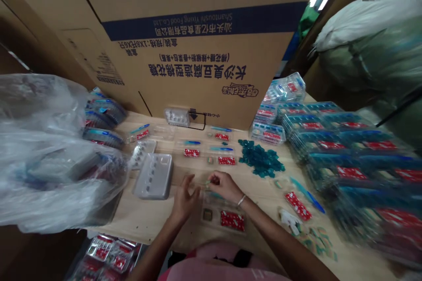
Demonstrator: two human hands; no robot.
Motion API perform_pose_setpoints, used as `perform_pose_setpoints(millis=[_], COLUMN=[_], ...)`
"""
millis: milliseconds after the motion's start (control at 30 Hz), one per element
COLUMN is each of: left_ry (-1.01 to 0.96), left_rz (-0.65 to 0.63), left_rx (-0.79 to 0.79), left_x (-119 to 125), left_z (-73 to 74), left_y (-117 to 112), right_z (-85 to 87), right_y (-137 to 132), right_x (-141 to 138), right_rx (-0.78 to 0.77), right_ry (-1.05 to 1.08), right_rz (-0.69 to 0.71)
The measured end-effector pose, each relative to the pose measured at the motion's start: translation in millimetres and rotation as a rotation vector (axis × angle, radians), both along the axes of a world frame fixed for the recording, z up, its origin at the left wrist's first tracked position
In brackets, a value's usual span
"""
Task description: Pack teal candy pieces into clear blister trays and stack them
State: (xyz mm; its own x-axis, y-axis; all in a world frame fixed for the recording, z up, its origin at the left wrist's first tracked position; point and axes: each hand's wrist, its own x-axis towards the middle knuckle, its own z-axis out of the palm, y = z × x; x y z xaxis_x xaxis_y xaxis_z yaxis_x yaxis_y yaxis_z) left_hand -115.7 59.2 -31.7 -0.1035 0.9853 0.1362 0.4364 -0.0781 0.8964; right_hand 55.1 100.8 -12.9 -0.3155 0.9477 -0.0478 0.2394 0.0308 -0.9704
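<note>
In front of me on the wooden table lies a clear plastic tray [216, 216] holding a red packet with white spots [232, 221] and a small dark square piece [207, 214]. My left hand [185, 199] is at the tray's upper left, fingers apart and nothing visible in them. Over the tray's upper edge, my right hand [227, 188] has its fingers pinched together. Something small and pale green shows by those fingertips, too blurred to name. Farther back are similar clear trays with red packets [227, 160] and blue pen-like sticks [221, 149].
A pile of teal pieces [260, 158] lies right of centre. Tall stacks of filled packs [349, 171] line the right side. Loose pale pieces [316, 241] lie near front right. Left are grey-white trays [154, 176] and a plastic bag [49, 162]. A large carton [198, 88] stands behind.
</note>
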Motion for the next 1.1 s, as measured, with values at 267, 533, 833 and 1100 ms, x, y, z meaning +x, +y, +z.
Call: perform_pose_setpoints(millis=[267, 533, 833, 1100], left_ry=[0.183, 0.013, 0.502, 0.755], left_rz=[-0.197, -0.349, -0.005, -0.043], left_rx=[-0.131, -0.155, 0.122, 0.187], left_x=[-16.0, 11.5, -7.5, -2.6], left_z=[-5.5, -8.6, -16.1, -37.2], left_y=[-14.5, -25.0, 54.5, 63.7], right_z=[-14.2, -8.4, -9.8, -7.4], right_y=[10.8, -38.8, 5.7, 86.3], right_x=[25.3, 18.8, 18.0, -50.5], right_rx=[-0.059, -0.025, -0.022, 0.182], right_ry=[-0.057, -0.148, -0.047, -0.194], right_rz=[-0.152, -0.048, -0.099, -0.124])
